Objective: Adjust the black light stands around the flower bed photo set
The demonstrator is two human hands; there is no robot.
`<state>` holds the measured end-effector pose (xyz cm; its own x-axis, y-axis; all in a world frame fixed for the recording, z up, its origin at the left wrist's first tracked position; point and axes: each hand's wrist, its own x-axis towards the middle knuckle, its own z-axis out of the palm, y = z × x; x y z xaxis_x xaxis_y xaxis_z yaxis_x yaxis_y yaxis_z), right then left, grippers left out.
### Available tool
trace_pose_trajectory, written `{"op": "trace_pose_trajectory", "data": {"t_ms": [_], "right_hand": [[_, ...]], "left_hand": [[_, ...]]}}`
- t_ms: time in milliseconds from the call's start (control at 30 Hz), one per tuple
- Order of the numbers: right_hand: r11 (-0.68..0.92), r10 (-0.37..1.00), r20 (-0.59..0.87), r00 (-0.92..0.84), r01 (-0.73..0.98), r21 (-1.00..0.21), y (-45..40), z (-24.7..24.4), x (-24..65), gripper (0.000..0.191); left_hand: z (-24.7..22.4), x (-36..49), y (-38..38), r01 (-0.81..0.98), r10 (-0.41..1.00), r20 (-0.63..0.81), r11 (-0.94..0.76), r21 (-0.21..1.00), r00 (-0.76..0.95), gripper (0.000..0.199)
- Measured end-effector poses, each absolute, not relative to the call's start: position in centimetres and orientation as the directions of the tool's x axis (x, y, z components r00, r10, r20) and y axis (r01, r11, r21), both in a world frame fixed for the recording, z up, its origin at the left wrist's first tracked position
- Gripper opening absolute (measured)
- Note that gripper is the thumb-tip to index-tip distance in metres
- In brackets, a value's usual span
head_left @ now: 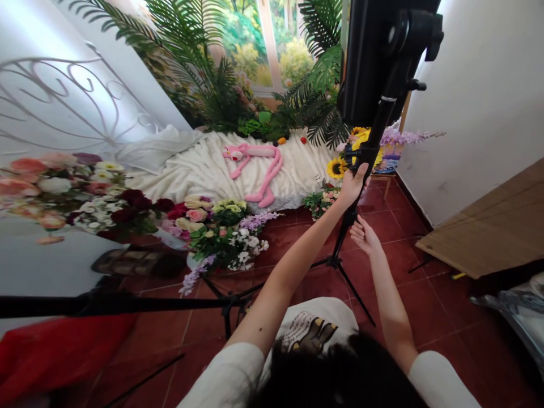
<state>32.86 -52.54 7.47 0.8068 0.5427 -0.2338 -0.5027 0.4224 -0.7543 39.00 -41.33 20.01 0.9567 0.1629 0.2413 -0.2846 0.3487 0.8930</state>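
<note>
A black light stand [376, 139] rises in front of me, carrying a large black lamp head [369, 56] at its top. My left hand [354, 185] is closed around the pole just under a black clamp knob [351, 154]. Lower down, my right hand [364, 233] has its fingers curled in beside the pole; what lies between them, if anything, is too small to make out. The stand's tripod legs [356, 294] are spread on the red tiled floor [310, 286].
A pink plush toy [267, 180] lies on a cream blanket [178, 180], with palm leaves behind. Artificial flowers [229, 232] stand at left. A second black stand [170, 305] crosses the lower left. A brown board [488, 218] leans at right. Sunflowers [336, 168] are beside the pole.
</note>
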Motion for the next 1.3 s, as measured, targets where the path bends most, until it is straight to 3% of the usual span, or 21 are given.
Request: {"op": "trace_pose_trajectory", "data": {"t_ms": [100,167,267,333,400,533,800,1000,1300], "right_hand": [[0.142,0.404,-0.218,0.888,-0.296,-0.945,-52.6,7.2,33.0,0.053],[-0.137,0.269,-0.111,0.957,-0.076,-0.988,-52.8,7.2,32.7,0.052],[-0.587,0.132,0.104,0.986,0.162,-0.793,-53.3,7.6,32.1,0.040],[-0.721,0.105,0.183,0.978,0.201,-0.663,-53.6,7.7,31.8,0.036],[-0.732,0.104,0.221,0.970,0.225,-0.643,-53.9,7.5,31.5,0.034],[-0.637,0.149,0.251,0.957,0.287,-0.715,-54.5,6.2,31.0,0.034],[-0.538,0.163,0.189,0.968,0.248,-0.806,-54.8,4.3,30.0,0.038],[-0.483,0.151,0.160,0.976,0.214,-0.849,-54.8,4.1,29.8,0.040],[-0.469,0.136,0.174,0.975,0.218,-0.856,-53.9,4.7,29.9,0.041]], "left_hand": [[20.1,38.9,-41.4,-0.293,0.162,0.251,0.352,0.889,0.954,0.060],[20.0,39.0,-41.5,-0.299,0.178,0.251,0.344,0.890,0.951,0.059],[19.2,38.9,-41.7,-0.305,0.209,0.248,0.319,0.897,0.946,0.059],[18.2,38.8,-41.9,-0.310,0.235,0.244,0.307,0.900,0.941,0.059],[17.1,38.5,-42.1,-0.314,0.264,0.237,0.303,0.900,0.935,0.058],[15.2,38.3,-42.2,-0.318,0.287,0.235,0.294,0.901,0.929,0.058],[12.2,38.3,-40.9,-0.319,0.174,0.286,0.213,0.923,0.942,0.065],[10.3,38.2,-40.9,-0.365,0.164,0.338,0.189,0.912,0.927,0.072],[8.9,37.9,-40.4,-0.222,0.061,0.213,0.246,0.944,0.975,0.066]]}}
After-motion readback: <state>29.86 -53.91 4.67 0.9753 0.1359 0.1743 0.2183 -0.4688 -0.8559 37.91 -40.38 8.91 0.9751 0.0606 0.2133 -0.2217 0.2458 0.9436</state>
